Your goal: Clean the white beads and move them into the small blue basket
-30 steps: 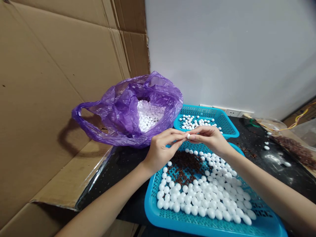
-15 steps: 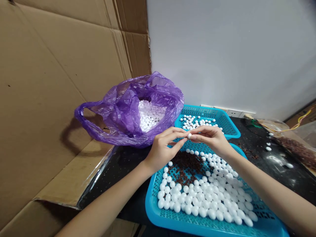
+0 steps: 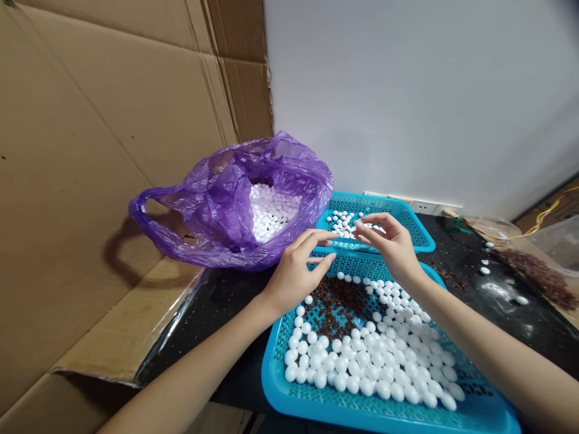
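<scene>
My left hand hangs over the left side of the near blue basket, its fingers apart and holding nothing. Between the thumb and fingertips of my right hand is a small white ball, partly hidden, in front of the far blue basket. Many white balls lie in the near basket, beside a heap of dark reddish-brown crumbs. Smaller-looking white balls are scattered in the far basket.
An open purple plastic bag holding white balls stands at the left, against cardboard. On the black tabletop at the right lie a few loose white pieces and a pile of brown bits. A socket strip runs along the wall.
My hands have come apart. The left has opened off the white ball, while the right has moved slightly up and right with it. The view has shifted slightly.
</scene>
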{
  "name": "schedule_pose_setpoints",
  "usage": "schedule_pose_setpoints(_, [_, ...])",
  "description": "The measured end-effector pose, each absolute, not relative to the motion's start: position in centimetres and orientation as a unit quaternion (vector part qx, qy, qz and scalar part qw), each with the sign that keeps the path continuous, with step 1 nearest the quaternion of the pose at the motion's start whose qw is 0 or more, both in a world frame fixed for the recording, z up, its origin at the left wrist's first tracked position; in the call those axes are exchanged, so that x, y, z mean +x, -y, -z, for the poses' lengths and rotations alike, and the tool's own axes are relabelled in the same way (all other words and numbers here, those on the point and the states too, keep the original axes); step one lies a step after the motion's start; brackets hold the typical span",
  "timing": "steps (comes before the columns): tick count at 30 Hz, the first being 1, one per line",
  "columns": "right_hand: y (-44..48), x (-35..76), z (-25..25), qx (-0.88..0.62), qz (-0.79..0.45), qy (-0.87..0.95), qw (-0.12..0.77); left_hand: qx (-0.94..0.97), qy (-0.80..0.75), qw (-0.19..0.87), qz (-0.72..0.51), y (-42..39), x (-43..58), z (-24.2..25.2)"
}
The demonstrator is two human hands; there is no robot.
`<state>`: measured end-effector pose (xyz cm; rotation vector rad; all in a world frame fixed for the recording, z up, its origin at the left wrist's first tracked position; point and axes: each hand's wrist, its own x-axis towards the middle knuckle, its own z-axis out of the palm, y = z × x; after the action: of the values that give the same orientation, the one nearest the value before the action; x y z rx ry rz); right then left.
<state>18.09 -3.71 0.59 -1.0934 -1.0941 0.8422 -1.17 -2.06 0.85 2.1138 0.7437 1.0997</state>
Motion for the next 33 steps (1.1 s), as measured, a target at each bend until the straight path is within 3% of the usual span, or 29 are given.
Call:
schedule_pose_setpoints(6, [3.2, 18.8, 0.0, -0.508, -0.387, 0.445, 0.628, 0.822, -0.284, 0.295, -0.395, 1.9, -1.3, -0.9])
schedule_pose_setpoints(10, [3.6, 18.5, -0.4, -0.493, -0.398, 0.513, 0.579, 0.884, -0.279, 0.242, -0.286, 1.9, -1.4, -1.0])
schedule_pose_setpoints(15, [4.5, 17.5, -0.5, -0.444, -0.335, 0.719, 0.418, 0.950, -0.268, 0.132, -0.092, 2.2, -1.7, -0.9])
schedule_pose_setpoints(20, [5.1, 17.2, -0.7, -0.392, -0.307, 0.836, 0.230, 0.962, -0.264, 0.068, -0.007, 2.3, -1.8, -0.9])
schedule_pose_setpoints(28, [5.3, 17.3, -0.5, -0.385, -0.370, 0.837, 0.117, 0.966, -0.235, 0.087, -0.059, 2.6, -1.8, -1.6])
schedule_pose_setpoints(33, [5.1, 17.2, 0.0, -0.351, -0.384, 0.852, 0.057, 0.971, -0.143, 0.187, -0.030, 2.9, -1.9, -1.7])
